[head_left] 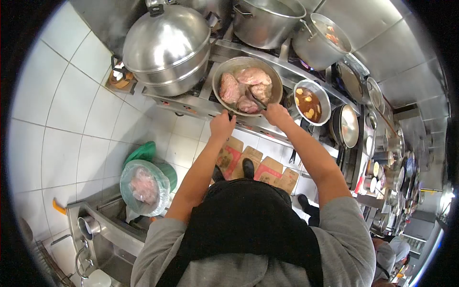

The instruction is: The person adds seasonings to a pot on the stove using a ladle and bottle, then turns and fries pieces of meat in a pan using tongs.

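A wide round pan (216,81) sits on the stove with several large pieces of meat (253,76) in it, pinkish and partly browned. My left hand (223,125) is closed around the pan's dark handle at its near edge. In my right hand (277,115), above the pan's near right rim, is the shaft of a long metal utensil (256,99). Its head is down among the meat, so I cannot tell its exact kind. Just right of my right hand stands a pot of brown broth (311,103) with yellowish chunks.
A large domed steamer (167,45) stands left on the stove, with tall pots (267,24) behind. Pans (349,126) line the right side. A lined green bin (148,189) and metal sink (114,253) are at left. Flattened cardboard (267,170) covers some floor. Another person (389,256) is far right.
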`<state>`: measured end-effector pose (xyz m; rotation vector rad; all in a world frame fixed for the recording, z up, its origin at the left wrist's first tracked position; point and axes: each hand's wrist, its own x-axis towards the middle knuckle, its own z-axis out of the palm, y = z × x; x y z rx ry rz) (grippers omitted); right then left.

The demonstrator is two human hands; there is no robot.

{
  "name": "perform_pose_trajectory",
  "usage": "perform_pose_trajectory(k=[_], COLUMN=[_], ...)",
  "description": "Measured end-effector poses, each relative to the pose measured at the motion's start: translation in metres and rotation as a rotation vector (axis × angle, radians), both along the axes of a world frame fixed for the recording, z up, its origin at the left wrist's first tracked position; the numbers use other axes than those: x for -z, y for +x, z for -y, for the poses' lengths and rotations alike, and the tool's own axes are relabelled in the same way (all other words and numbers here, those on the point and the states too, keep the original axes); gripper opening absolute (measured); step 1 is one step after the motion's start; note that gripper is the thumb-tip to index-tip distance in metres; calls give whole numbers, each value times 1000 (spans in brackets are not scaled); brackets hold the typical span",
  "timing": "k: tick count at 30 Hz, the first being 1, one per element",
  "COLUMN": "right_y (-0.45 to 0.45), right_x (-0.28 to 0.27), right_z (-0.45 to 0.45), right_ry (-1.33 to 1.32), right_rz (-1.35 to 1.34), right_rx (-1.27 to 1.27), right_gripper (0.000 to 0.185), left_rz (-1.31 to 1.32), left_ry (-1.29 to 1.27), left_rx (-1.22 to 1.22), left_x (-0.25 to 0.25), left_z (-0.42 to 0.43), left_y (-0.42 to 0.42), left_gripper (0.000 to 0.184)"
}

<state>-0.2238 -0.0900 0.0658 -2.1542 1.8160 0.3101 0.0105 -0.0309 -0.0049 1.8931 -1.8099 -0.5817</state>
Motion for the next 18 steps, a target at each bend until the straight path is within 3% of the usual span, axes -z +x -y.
perform_pose_trajectory(k=[11, 18], right_y=[-19, 22], right_x=[16, -54], right_z=[15, -32], right_ry=[-35, 17], right_rz=[4, -52], right_rx=[-35, -49], right_gripper=[50, 66], left_rz=[15, -30], left_ry=[24, -54], left_rx=[-23, -37], left_x=[-5, 11], left_z=[1, 1], left_y=[-2, -1], left_gripper=[38, 38])
